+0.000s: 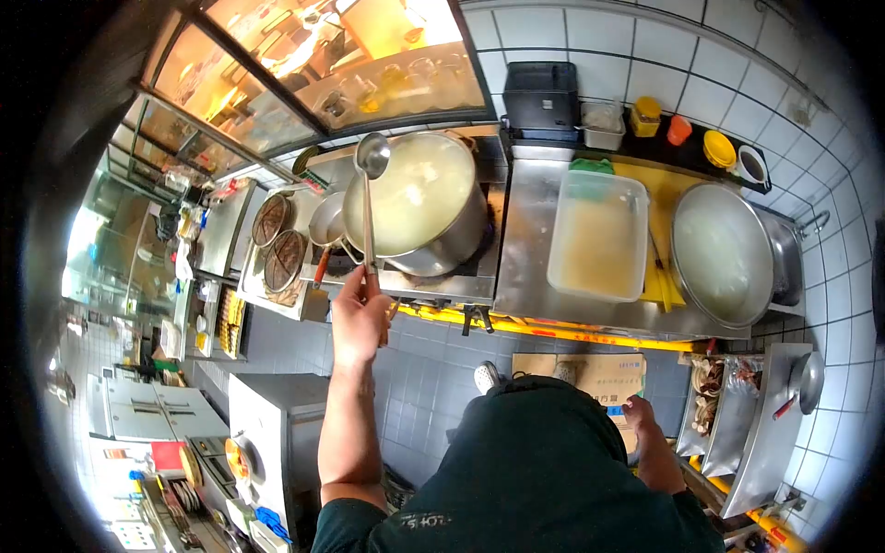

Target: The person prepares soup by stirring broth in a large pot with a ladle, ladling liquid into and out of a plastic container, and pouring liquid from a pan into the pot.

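Note:
My left hand [361, 318] is closed around the handle end of a long metal ladle [372, 156]. Its bowl is raised above the left rim of a large steel pot [441, 244] holding pale, cloudy liquid. Beside that pot, on the stove, is a small pan [327, 218] with a reddish-brown handle. My right hand [638, 415] hangs loosely at my side, above a flattened cardboard sheet [590, 369] on the floor. Its fingers show only in part, and I see nothing in it.
A plastic tub [598, 235] of cloudy liquid and a wide metal basin [723, 253] stand on the steel counter [525, 249]. A yellow pipe [572, 334] runs along the front edge. Two round baskets [285, 260] lie left of the stove. A shelf unit [761, 424] stands at right.

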Tool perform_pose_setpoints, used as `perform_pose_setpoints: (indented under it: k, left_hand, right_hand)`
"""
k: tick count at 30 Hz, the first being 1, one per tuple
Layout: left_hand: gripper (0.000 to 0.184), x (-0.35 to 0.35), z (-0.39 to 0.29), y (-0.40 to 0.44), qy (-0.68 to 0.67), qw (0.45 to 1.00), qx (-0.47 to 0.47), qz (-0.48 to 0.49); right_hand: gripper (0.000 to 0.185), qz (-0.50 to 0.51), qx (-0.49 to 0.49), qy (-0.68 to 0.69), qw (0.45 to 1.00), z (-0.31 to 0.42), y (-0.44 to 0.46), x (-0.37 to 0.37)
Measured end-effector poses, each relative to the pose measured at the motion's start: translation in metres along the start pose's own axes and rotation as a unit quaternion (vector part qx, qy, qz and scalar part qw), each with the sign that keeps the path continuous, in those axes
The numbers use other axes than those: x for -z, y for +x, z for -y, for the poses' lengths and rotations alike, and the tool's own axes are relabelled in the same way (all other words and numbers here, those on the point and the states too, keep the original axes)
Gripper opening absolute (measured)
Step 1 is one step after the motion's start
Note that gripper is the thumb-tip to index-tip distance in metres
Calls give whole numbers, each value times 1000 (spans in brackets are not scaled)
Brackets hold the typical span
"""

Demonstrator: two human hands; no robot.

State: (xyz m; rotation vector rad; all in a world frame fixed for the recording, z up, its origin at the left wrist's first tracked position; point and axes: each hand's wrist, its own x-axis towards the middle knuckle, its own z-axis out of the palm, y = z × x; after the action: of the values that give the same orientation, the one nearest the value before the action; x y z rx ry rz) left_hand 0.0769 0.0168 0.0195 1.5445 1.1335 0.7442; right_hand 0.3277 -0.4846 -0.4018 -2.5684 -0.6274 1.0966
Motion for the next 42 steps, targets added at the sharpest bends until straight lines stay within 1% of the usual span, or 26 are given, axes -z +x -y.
perform_pose_setpoints:
  k: [1, 3, 7, 10, 11, 16, 19, 22, 24, 27, 28, 31, 34, 35, 37, 38, 40, 42]
  left_hand:
    - [55, 8, -2, 3, -18, 999, 20, -20]
    - [56, 24, 7, 12, -29, 999, 18, -31]
    - [60, 43, 11, 19, -32, 999, 40, -15]
    - [58, 51, 15, 24, -42, 998, 48, -6]
    - [58, 53, 16, 26, -46, 998, 51, -1]
    - [58, 51, 22, 40, -77, 995, 65, -3]
    - [57, 48, 20, 49, -100, 992, 72, 2]
    - [55, 44, 22, 64, -96, 993, 64, 16]
    - [51, 41, 23, 75, -91, 994, 60, 28]
    - [50, 33, 22, 87, -68, 996, 51, 38]
    - [48, 28, 24, 91, -61, 997, 44, 24]
    - [46, 31, 26, 100, -90, 992, 62, 65]
    - [27, 27, 12, 94, -183, 977, 101, 37]
    - [25, 28, 9, 93, -224, 966, 121, 44]
    - [21, 37, 6, 93, -306, 937, 160, 56]
    - [20, 47, 14, 99, -356, 912, 169, 111]
    - [21, 51, 7, 97, -403, 890, 178, 115]
    - [23, 56, 4, 97, -461, 858, 189, 128]
  right_hand:
    - [30, -14, 5, 2, 1000, 3, 2, -2]
    - [30, -26, 11, 18, 999, 5, 7, -6]
    - [29, -35, 9, 14, 999, 9, 8, -14]
    - [36, 31, -1, -37, 999, 13, 7, -19]
    - [35, 32, 3, -40, 999, 14, 6, -22]
    - [34, 29, 8, -52, 998, 12, 4, -36]
    - [27, -23, 24, -56, 998, 15, 1, -38]
    - [33, 37, -19, -32, 999, 28, -7, -21]
    - [33, 27, 1, -46, 999, 29, -9, -16]
    - [34, 17, 20, -60, 998, 20, -6, -18]
    - [34, 14, 24, -63, 998, 15, -3, -21]
    - [37, 15, 21, -48, 998, 12, -5, -21]
    - [39, 36, -32, -39, 998, 16, -10, -18]
    - [40, 38, -29, -39, 998, 19, -12, -17]
    - [40, 44, -22, -40, 998, 14, -11, -23]
    - [40, 45, -23, -40, 998, 11, -10, -25]
    - [40, 47, -23, -39, 998, 3, -6, -30]
    - [38, 39, 16, -57, 997, -4, 0, -36]
